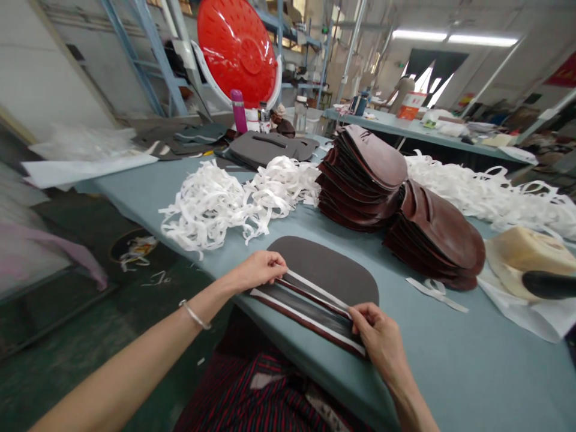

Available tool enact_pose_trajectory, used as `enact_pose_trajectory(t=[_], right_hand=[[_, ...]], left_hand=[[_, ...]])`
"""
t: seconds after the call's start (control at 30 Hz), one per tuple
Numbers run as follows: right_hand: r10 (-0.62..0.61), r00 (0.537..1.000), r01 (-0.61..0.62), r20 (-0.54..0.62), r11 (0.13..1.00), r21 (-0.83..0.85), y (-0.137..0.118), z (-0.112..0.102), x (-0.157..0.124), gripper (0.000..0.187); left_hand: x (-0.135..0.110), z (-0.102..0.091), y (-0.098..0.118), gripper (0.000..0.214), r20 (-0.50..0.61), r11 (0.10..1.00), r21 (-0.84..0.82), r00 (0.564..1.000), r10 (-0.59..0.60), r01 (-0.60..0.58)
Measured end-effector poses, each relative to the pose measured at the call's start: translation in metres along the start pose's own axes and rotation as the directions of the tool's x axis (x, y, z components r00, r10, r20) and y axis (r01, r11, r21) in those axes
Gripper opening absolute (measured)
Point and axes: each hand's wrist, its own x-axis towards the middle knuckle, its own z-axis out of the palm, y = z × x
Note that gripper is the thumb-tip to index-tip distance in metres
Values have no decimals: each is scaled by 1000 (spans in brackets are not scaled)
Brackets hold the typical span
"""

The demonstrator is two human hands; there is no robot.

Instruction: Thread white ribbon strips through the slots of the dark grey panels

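On a blue-green desk [454, 375], the left hand [260, 269] and right hand [380, 337] have their fingers clamped on a white strip [318, 291] near a dark panel [328, 267].

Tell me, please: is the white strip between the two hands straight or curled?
Straight: the white strip runs in one line from the left hand to the right hand.

Matt panel [330, 264], cloth-like strip [316, 290], glossy plastic basin [238, 51]
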Motion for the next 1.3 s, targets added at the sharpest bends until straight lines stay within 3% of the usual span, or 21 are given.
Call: enact_pose_trajectory(t=[0.13, 0.27, 0.43, 1.0, 1.13, 1.23, 1.3], right_hand=[[-53, 994, 57, 95, 998, -35, 11, -9, -13, 36], [15, 996, -2, 85, 989, -149, 20, -4, -26, 42], [79, 995, -66, 54, 976, -207, 21, 4, -28, 43], [32, 999, -32, -2, 975, -220, 21, 4, -28, 40], [61, 998, -60, -1, 965, -256, 19, 5, -28, 38], [72, 997, -74, -17, 964, -254, 11, 5, -29, 36], [82, 996, -87, -31, 963, -254, 5, 4, -30, 32]], left_hand=[[-32, -5, -1, 23, -9, 983, 167, 997, 75, -72], [-52, 2, -11, 23, -141, 960, 279, 990, 15, 25], [-50, 0, -18, 23, -175, 954, 287, 984, -42, 92], [-40, 2, -21, 17, -224, 929, 320, 967, -118, 187], [-42, 10, -22, 9, -305, 871, 455, 952, -39, 182], [-48, 20, -19, 6, -312, 814, 578, 936, 164, 50], [-54, 26, -18, 11, -258, 711, 702, 915, 310, -43]])
